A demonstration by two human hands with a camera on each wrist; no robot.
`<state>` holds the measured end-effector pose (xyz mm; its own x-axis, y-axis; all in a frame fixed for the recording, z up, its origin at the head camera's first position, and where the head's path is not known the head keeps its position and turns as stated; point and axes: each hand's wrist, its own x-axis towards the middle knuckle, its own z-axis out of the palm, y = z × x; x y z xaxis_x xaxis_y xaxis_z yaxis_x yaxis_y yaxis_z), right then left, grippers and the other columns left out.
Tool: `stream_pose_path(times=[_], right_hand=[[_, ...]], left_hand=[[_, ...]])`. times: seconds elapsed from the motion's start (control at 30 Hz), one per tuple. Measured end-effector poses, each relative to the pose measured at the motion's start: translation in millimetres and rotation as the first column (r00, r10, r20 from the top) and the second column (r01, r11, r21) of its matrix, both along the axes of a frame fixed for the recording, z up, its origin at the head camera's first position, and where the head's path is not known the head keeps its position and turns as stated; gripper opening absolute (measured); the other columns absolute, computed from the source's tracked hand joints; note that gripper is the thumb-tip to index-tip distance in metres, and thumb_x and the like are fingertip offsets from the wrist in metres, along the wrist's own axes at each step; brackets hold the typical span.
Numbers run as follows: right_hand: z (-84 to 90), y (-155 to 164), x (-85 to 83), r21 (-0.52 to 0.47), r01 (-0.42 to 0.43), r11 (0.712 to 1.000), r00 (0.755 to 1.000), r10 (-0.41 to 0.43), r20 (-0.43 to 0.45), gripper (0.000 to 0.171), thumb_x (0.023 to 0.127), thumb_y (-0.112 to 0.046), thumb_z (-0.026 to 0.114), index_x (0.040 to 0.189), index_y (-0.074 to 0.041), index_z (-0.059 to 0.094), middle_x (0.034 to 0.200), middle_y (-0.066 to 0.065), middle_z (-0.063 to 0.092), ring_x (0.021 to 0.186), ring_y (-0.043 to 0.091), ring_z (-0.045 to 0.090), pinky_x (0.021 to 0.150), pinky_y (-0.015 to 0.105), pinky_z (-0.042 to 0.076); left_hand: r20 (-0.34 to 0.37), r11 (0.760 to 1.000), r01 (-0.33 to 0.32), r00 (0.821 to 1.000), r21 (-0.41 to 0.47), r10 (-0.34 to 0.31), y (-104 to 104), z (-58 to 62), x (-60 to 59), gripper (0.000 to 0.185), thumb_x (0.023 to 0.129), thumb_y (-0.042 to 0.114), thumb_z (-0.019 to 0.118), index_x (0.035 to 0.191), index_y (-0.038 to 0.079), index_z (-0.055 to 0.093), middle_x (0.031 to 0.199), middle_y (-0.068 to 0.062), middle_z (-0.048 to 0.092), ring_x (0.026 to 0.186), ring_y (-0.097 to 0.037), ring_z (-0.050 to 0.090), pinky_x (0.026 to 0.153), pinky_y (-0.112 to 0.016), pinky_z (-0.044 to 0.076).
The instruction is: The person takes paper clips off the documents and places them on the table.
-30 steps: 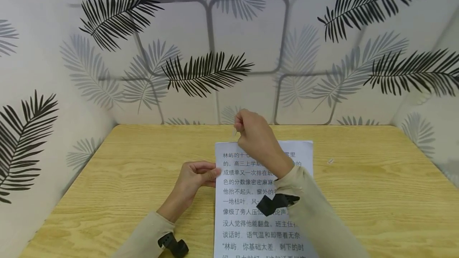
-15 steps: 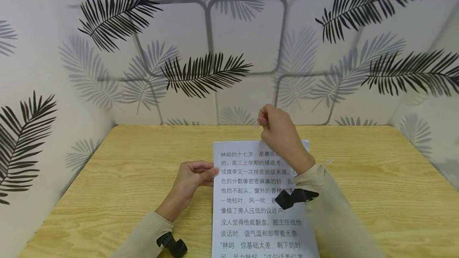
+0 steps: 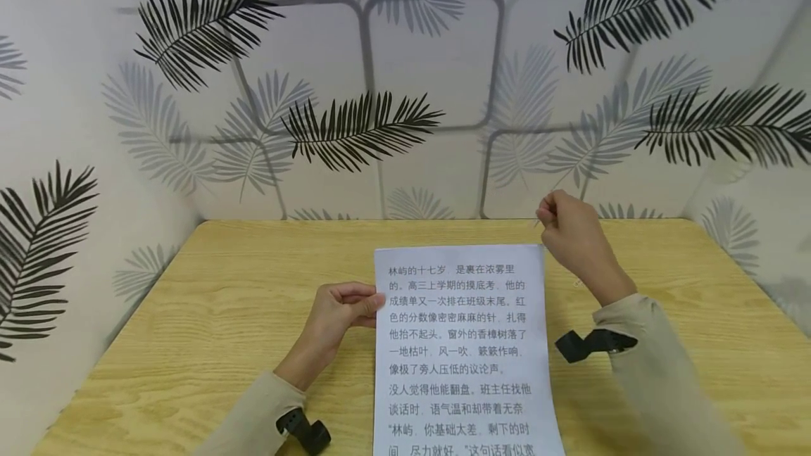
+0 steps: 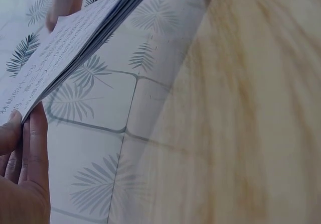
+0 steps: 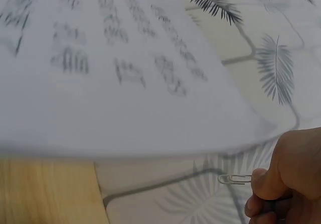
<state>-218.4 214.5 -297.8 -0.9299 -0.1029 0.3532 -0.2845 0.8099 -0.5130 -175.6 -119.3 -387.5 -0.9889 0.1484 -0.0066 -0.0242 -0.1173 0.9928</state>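
Observation:
A stack of white printed sheets (image 3: 459, 343) lies on the wooden table (image 3: 190, 315), its left edge lifted. My left hand (image 3: 345, 309) pinches that left edge between thumb and fingers; in the left wrist view the sheets (image 4: 75, 38) fan out above the fingers (image 4: 30, 148). My right hand (image 3: 570, 231) hovers past the stack's top right corner and pinches a small metal paper clip (image 5: 234, 179), also seen as a thin sliver (image 3: 538, 220) at its fingertips. The right wrist view shows the top sheet (image 5: 110, 83) blurred and close.
Leaf-patterned walls (image 3: 405, 90) enclose the table on the left, back and right. A black wrist strap (image 3: 589, 343) sits on the right sleeve and another strap (image 3: 307, 431) on the left sleeve.
My right hand has moved from above the stack's top left to the right, past its top right corner, still pinching the clip. The left hand has stayed on the sheets' left edge.

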Motion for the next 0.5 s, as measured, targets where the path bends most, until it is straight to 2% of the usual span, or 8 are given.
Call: stream_pose_path(times=[0.23, 0.33, 0.5], right_hand=[[-28.2, 50, 0.5, 0.058, 0.048, 0.997, 0.993, -0.054, 0.108, 0.011, 0.096, 0.0, 0.043, 0.092, 0.007, 0.051, 0.078, 0.015, 0.051, 0.065, 0.025, 0.044, 0.059, 0.035, 0.037], [-39.9, 66, 2.3, 0.085, 0.071, 0.994, 0.985, -0.083, 0.148, 0.014, 0.097, -0.003, 0.043, 0.093, 0.008, 0.052, 0.079, 0.016, 0.053, 0.064, 0.024, 0.045, 0.057, 0.034, 0.038], [-53.9, 82, 2.6, 0.114, 0.074, 0.991, 0.969, -0.098, 0.225, 0.02, 0.097, -0.007, 0.04, 0.095, 0.01, 0.052, 0.083, 0.02, 0.055, 0.064, 0.023, 0.046, 0.056, 0.032, 0.039]], left_hand=[[-0.008, 1.0, 0.003, 1.0, -0.003, -0.003, 0, 0.3, -2.7, 0.018, 0.086, -0.006, 0.068, 0.1, -0.016, 0.066, 0.082, -0.012, 0.072, 0.069, -0.019, 0.071, 0.066, -0.033, 0.061], [-0.012, 1.0, 0.016, 1.0, -0.004, -0.016, 1, 0.5, -3.4, 0.019, 0.086, -0.005, 0.068, 0.1, -0.016, 0.066, 0.083, -0.012, 0.072, 0.07, -0.019, 0.071, 0.067, -0.033, 0.061], [0.011, 1.0, -0.016, 1.0, -0.004, 0.016, 0, -1.0, -2.3, 0.016, 0.086, -0.005, 0.068, 0.099, -0.015, 0.067, 0.082, -0.012, 0.072, 0.07, -0.018, 0.07, 0.065, -0.032, 0.061]])
